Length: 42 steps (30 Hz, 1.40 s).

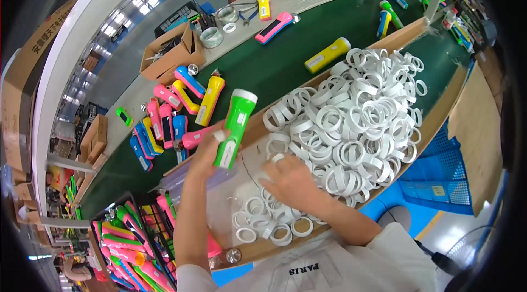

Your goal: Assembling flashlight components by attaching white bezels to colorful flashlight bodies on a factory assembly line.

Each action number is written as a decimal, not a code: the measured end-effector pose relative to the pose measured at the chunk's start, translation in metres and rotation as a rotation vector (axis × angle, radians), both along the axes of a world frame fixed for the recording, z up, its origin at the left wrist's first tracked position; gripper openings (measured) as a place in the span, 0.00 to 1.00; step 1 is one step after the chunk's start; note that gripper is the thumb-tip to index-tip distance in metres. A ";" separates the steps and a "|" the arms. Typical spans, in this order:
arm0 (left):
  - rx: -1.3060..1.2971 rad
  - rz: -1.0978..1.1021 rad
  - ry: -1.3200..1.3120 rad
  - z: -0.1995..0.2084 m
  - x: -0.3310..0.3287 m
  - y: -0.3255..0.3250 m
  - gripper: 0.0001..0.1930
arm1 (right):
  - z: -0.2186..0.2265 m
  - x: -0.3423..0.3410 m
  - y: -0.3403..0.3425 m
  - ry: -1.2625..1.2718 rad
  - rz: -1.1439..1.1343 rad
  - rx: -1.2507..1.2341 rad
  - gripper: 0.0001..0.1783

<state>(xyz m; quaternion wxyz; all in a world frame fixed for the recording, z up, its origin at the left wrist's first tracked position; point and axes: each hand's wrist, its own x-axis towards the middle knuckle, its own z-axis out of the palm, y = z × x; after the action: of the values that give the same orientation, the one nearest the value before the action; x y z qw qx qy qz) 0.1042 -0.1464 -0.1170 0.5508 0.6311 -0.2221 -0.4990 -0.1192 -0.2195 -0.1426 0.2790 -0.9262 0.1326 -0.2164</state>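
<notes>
My left hand (206, 152) is closed round the lower part of a green flashlight (236, 122), which stands tilted with its white-rimmed head upward. White wrapping shows on a finger of that hand. My right hand (290, 179) is beside the flashlight, at the left edge of a big heap of white plastic rings (351, 111). Its fingers are curled and slightly blurred; whether a ring is between them is hidden. A smaller group of white rings (269, 212) lies below the right hand, on the cardboard-lined tray (222, 204).
Pink, blue and yellow flashlights (167, 119) cluster left on the green belt (280, 69). A yellow flashlight (328, 55) lies beyond the heap. Bottom left, a black crate (148, 215) stands by several flashlights. A cardboard box (173, 53) and tape rolls (211, 37) occupy the far ledge.
</notes>
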 end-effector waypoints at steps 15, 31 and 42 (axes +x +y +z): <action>0.351 -0.596 -1.087 -0.049 0.112 -0.224 0.16 | -0.026 0.000 0.003 0.174 0.372 -0.007 0.08; -0.075 -0.473 -1.251 -0.077 0.116 -0.279 0.18 | -0.033 0.004 0.006 0.215 0.395 0.076 0.08; 0.055 -0.266 -1.419 -0.042 0.045 -0.146 0.25 | -0.014 0.006 -0.001 -0.146 0.310 0.117 0.14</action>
<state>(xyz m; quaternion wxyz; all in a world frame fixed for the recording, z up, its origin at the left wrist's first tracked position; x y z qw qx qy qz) 0.1496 -0.2926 -0.1589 0.1922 0.7844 -0.5886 -0.0375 -0.1135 -0.2205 -0.1562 0.3713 -0.8995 -0.0198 -0.2293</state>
